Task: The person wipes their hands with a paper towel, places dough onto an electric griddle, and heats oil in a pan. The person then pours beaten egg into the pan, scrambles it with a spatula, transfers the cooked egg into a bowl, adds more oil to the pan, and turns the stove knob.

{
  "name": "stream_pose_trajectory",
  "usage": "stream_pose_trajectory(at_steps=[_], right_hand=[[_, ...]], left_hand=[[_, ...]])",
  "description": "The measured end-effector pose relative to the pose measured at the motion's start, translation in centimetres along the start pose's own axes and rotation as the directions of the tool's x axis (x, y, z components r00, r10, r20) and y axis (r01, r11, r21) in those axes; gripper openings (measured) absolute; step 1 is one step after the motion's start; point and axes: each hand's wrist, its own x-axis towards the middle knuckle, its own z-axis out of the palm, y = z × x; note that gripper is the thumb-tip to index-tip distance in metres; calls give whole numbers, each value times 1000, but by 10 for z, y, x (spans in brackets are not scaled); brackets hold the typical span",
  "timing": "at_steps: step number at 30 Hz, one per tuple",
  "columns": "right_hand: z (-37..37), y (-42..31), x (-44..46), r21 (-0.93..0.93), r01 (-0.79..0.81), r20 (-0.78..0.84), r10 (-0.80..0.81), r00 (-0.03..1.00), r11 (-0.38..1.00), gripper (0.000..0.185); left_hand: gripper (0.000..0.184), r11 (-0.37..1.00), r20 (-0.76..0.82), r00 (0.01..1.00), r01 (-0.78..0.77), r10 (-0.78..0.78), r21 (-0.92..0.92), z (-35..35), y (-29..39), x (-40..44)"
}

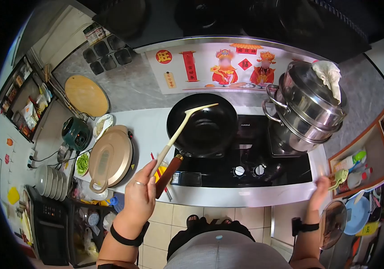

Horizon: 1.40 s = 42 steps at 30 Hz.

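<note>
My left hand [140, 195] is closed around the handle of a long pale spatula [179, 130]. Its angled head reaches over the black wok [204, 127], whose inside shows no food. Just right of that hand, the wok's brown wooden handle [168, 177] points toward me. My right hand [321, 190] is at the right end of the counter, beside a light green item [338, 178] whose kind I cannot make out. Blur hides the fingers of that hand, so its grip does not show. The wok sits on the left side of the black stove [281, 172].
A stacked steel steamer [301, 114] with a cloth on its lid occupies the right burner. To the left are a beige lidded pan [110, 157], a bowl of greens [82, 164] and a green cooker [76, 133]. Bottles fill a shelf [351, 168] at right. A range hood hangs overhead.
</note>
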Motion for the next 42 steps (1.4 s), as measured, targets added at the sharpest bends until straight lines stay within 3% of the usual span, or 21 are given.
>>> stream_pose_trajectory(at_steps=[1,2,3,5,8,10,11,18,20,22,23,24,25,26,28,29,31,33,34,36,42], right_hand=[[35,-73,-20,246,3,272,-72,960,969,19],[61,-118,-38,242,99,460,-205,864,965,13],[87,-149,-54,337,229,598,-395,697,913,14],[127,-226,-83,462,178,745,-489,454,869,28],[189,-281,-122,469,-168,834,-372,408,867,30],[224,-306,-140,310,-625,936,-115,332,716,31],[234,-321,-146,259,-753,950,-19,311,604,30],[247,-322,-167,276,-786,906,124,405,553,19],[231,-306,-163,288,-769,890,137,434,571,19],[203,-300,-154,246,-734,857,211,469,633,18],[187,-290,-150,217,-699,846,225,483,681,18],[171,-281,-147,185,-660,836,236,495,728,18],[155,-280,-148,159,-634,795,283,536,757,17],[141,-272,-149,164,-631,790,283,544,758,17],[111,-256,-150,253,-586,678,291,675,770,18],[97,-249,-152,256,-576,677,282,680,777,18],[73,-236,-157,222,-506,561,316,765,833,19],[55,-232,-167,197,-474,533,312,786,858,19],[47,-231,-172,164,-450,507,316,802,878,20],[31,-229,-180,171,-463,488,333,806,869,20],[-5,-225,-195,239,-500,410,381,829,832,19]], left_hand=[[32,999,-5,999,-43,43,0,-1,-3,3],[33,996,-13,996,-86,86,-1,-2,-6,6],[33,991,-34,990,-134,134,25,-2,-9,7],[35,981,-44,981,-188,189,41,-2,-18,7],[37,988,-10,988,-154,155,24,-1,-28,1],[43,986,-13,986,-165,165,-26,2,-35,-4],[43,986,-16,986,-164,164,-27,1,-37,-6],[68,919,200,937,-209,286,-334,2,-77,-19],[67,908,283,952,11,119,-420,-9,-88,-18],[66,922,250,960,-24,130,-387,12,-124,-29],[66,874,310,951,145,6,-463,29,-142,-36],[66,795,378,919,310,-111,-522,41,-154,-41],[57,376,623,761,639,-182,-671,47,-157,-42],[57,378,623,763,635,-172,-673,47,-155,-39],[46,-178,901,432,890,40,-419,49,-147,-32],[46,-180,896,442,886,46,-428,52,-143,-31],[33,-328,924,383,874,9,-359,64,-138,-28],[20,-440,940,339,850,35,-290,65,-128,-22],[20,-434,939,341,852,36,-293,66,-126,-21],[18,-491,959,256,855,119,-167,68,-123,-17],[13,-552,961,236,826,147,-118,69,-100,-9]])
